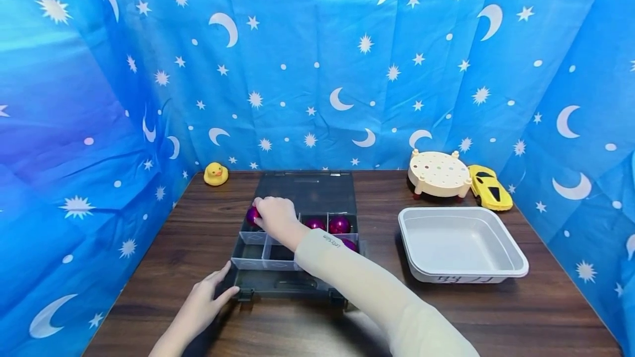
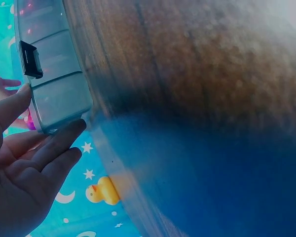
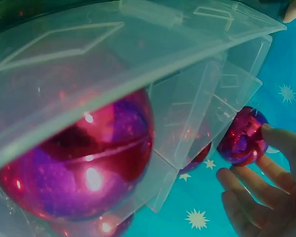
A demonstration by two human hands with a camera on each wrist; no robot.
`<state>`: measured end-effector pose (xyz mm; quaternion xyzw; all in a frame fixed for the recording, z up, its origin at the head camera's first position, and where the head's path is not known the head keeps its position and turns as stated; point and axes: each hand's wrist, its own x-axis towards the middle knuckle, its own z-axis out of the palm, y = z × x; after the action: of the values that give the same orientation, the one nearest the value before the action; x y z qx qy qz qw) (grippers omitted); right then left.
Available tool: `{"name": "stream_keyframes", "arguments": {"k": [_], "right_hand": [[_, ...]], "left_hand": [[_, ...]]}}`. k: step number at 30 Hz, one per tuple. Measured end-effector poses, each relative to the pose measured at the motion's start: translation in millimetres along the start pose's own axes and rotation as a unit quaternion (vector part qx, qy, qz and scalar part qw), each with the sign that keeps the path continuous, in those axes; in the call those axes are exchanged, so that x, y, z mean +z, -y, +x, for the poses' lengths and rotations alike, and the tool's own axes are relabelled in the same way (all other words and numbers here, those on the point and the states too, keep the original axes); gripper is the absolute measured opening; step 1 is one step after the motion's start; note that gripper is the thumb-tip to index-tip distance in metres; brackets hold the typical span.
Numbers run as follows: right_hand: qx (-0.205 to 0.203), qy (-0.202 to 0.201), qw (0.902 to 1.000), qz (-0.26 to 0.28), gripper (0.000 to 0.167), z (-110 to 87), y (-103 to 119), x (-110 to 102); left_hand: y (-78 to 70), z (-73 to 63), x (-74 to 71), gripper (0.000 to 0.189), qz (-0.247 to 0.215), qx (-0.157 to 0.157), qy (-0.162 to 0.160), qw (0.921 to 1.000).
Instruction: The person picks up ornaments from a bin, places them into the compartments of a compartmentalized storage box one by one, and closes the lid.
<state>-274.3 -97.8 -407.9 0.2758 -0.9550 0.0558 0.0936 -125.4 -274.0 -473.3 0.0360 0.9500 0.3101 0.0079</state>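
In the head view a divided plastic organizer box [image 1: 248,264] with a dark lid [image 1: 306,194] tipped back lies on the table. My right hand [image 1: 275,217] reaches over its back-left compartment and holds a shiny magenta-purple ball [image 1: 252,216] between thumb and fingers; the right wrist view shows this ball [image 3: 243,136] at the fingertips. Similar balls [image 1: 339,225] sit in the compartments on the right, partly behind the right sleeve. At the front-left corner my left hand [image 1: 200,303] touches the box, fingers nearly straight and thumb spread, beside a dark latch [image 2: 31,60] in the left wrist view.
A white basin [image 1: 463,280] stands on the right of the wooden table [image 1: 198,225]. Behind it are a cream stool-shaped toy [image 1: 439,172] with short legs and a yellow toy car [image 1: 490,188]. A yellow rubber duck [image 1: 215,174] sits at the back left. Blue star-patterned cloth [image 1: 307,70] encloses the table.
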Motion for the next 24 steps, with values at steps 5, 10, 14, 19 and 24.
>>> {"name": "stream_keyframes", "arguments": {"k": [5,10,14,19,24], "right_hand": [[0.001,0.035,0.999,0.028,0.034,-0.8,-1,3],[0.007,0.054,0.9976,0.044,0.038,-2.6,-3,4],[-0.001,0.048,0.9975,0.051,0.037,-4.0,-5,-4],[-0.002,0.011,0.998,0.063,0.03,-10.4,-10,-22],[0.019,-0.025,0.9935,0.109,0.024,-23.7,-20,-32]], "left_hand": [[0.0,-0.4,0.7,0.063,-0.001,0.004,-0.004,1.0],[0.8,0.3,1.8,0.064,-0.007,0.006,-0.002,1.0],[0.8,0.2,2.4,0.064,-0.008,0.0,-0.001,1.0],[0.0,0.0,2.0,0.063,-0.004,0.006,-0.006,1.0],[0.8,-1.5,-0.8,0.063,-0.001,0.019,-0.012,0.9997]]}}
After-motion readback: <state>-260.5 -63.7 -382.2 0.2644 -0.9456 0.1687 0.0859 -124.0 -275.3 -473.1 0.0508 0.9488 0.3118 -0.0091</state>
